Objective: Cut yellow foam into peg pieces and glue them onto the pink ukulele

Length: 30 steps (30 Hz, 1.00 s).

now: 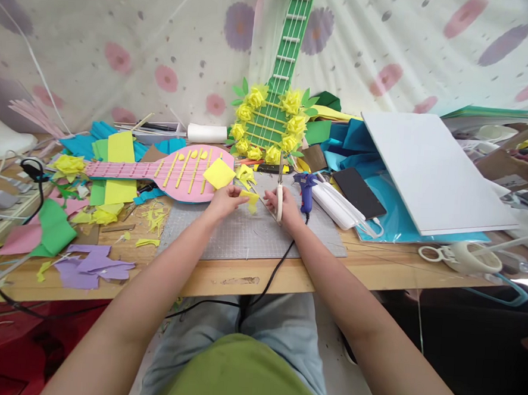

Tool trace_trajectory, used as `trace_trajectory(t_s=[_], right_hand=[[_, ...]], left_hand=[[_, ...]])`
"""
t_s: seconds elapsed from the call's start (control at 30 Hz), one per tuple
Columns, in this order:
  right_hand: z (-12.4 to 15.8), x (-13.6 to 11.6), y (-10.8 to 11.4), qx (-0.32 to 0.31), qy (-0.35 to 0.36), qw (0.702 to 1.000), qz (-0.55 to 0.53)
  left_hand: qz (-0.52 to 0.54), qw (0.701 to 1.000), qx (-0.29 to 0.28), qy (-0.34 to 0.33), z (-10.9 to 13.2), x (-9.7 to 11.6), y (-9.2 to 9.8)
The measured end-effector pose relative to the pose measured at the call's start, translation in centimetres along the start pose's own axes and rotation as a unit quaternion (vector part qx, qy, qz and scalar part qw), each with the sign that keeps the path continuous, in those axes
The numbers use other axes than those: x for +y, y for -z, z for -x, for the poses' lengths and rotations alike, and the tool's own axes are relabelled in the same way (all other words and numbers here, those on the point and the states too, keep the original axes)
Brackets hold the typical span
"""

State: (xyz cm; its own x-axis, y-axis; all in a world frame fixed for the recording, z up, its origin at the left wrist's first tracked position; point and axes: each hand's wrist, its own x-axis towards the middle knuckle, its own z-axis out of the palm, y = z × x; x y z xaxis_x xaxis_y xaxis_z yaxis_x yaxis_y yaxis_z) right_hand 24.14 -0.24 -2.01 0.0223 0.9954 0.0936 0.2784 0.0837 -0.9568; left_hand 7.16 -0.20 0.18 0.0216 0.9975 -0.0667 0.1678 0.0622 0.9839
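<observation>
My left hand [225, 201] pinches a small yellow paper piece [250, 200] above the grey cutting mat [253, 235]. My right hand [285, 208] is closed round the white handles of scissors [280, 194], whose blades point up and away beside the yellow piece. A yellow paper square [219, 173] lies just beyond my left hand, resting on the pink paper guitar [176, 169]. A green paper guitar [273, 117] trimmed with yellow paper flowers leans on the cloth behind.
A blue glue gun [305, 187] lies right of my hand, its black cord running over the table edge. White board [431, 166], dark phone [358, 192], white glue sticks [335, 204], tape dispenser [466, 257] sit right. Coloured paper scraps [85, 264] and cables cover the left.
</observation>
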Motion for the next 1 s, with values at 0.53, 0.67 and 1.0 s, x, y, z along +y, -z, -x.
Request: trace_trajectory(t_s=[0.53,0.67,1.0], right_hand=[[-1.1,0.1,-1.7,-0.023,0.011,0.996,-0.083],[-1.0,-0.1,-1.6,-0.033,0.008,0.997,-0.069],[-0.5,-1.2,-0.2,-0.070,-0.014,0.997,0.034]], left_hand=[[0.215,0.973,0.037,0.072,0.8,-1.8,-1.6],[0.160,0.986,0.029,0.046,0.9,-2.2,-1.3],[0.357,0.928,0.083,0.062,1.1,-1.7,-0.9]])
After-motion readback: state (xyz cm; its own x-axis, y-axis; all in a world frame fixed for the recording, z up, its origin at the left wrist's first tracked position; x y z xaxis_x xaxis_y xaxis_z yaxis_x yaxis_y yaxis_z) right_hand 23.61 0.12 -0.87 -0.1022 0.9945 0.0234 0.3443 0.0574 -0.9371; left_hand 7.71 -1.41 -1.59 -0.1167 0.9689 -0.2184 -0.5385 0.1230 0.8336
